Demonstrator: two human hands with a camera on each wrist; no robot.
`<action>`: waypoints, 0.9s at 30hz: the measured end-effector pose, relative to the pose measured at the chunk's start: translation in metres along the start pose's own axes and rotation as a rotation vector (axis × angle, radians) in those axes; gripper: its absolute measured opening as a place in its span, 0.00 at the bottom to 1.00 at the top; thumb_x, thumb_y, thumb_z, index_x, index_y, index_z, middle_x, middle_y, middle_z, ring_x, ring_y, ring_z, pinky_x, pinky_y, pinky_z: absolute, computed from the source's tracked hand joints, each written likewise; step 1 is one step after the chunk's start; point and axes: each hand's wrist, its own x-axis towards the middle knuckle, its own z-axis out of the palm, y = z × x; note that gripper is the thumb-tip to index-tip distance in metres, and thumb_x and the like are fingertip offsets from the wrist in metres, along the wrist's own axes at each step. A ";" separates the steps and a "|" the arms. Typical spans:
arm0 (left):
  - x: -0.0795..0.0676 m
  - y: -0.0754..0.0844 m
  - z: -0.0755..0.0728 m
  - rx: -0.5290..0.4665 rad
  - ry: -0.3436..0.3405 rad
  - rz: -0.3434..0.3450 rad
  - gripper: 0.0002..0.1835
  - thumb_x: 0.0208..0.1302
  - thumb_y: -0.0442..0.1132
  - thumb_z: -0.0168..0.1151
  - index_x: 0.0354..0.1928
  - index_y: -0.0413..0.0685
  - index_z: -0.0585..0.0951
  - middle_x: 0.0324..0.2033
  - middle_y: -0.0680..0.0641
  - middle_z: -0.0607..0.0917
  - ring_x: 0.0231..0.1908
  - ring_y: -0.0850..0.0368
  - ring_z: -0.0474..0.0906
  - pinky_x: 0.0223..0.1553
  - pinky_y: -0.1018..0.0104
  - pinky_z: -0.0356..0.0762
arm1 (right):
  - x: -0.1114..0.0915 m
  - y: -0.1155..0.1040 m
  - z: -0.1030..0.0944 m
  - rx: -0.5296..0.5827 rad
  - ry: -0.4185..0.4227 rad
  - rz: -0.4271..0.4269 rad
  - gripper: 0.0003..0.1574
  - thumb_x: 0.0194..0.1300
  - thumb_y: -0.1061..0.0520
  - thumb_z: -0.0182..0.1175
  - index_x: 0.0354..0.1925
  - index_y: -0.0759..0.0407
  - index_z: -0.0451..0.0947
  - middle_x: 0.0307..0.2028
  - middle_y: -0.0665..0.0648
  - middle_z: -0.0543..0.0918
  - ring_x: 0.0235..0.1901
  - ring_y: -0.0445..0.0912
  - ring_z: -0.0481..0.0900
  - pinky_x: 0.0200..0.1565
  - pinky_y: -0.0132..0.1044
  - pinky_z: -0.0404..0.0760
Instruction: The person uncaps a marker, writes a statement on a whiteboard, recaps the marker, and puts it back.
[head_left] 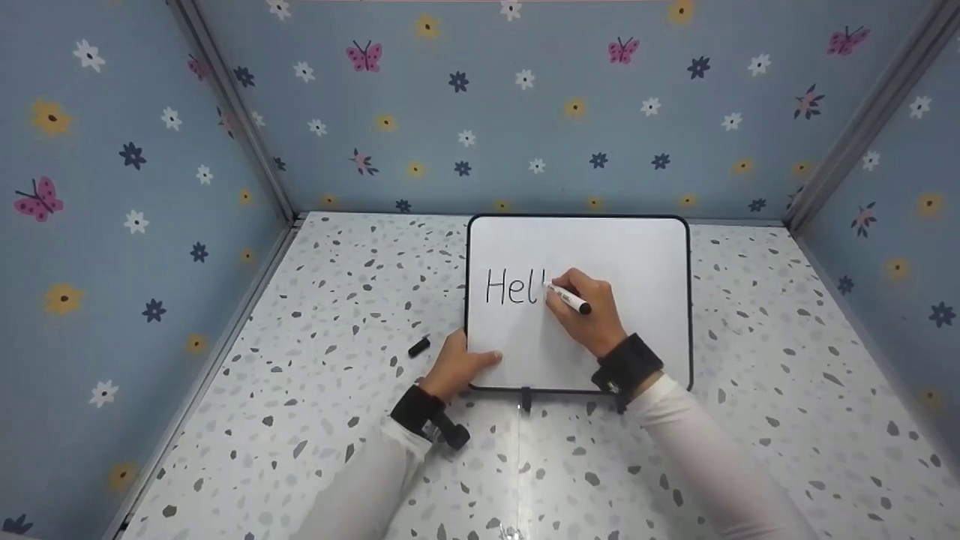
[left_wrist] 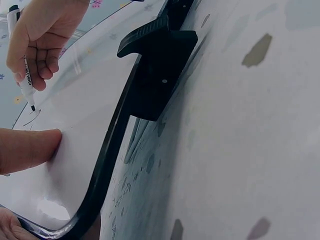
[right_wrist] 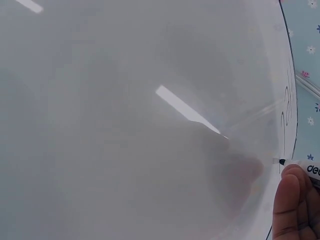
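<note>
A white dry-erase marker point(head_left: 570, 298) with a black end is pinched in my right hand point(head_left: 596, 315). Its dark tip point(right_wrist: 282, 162) meets the whiteboard point(head_left: 577, 247) in the right wrist view. Handwritten black letters point(head_left: 514, 287) read "Hel", and another upright stroke shows beside the tip. My left hand point(head_left: 454, 367) grips the board's lower left corner, thumb point(left_wrist: 32, 149) flat on the white face and fingers around the edge, partly hidden behind it. The board has a thin black frame.
A black marker cap point(head_left: 419, 346) lies on the speckled table point(head_left: 337, 300), left of the board. Black clips point(head_left: 526, 399) stick out from the board's lower edge. Patterned blue panels point(head_left: 495, 112) enclose the table at the back and both sides.
</note>
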 end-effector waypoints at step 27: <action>0.001 -0.004 0.000 -0.015 -0.004 0.017 0.28 0.61 0.31 0.72 0.63 0.30 0.79 0.58 0.32 0.87 0.57 0.41 0.85 0.69 0.44 0.79 | -0.019 0.003 -0.006 0.025 -0.029 -0.076 0.03 0.55 0.69 0.64 0.27 0.65 0.80 0.22 0.61 0.87 0.21 0.40 0.71 0.26 0.29 0.67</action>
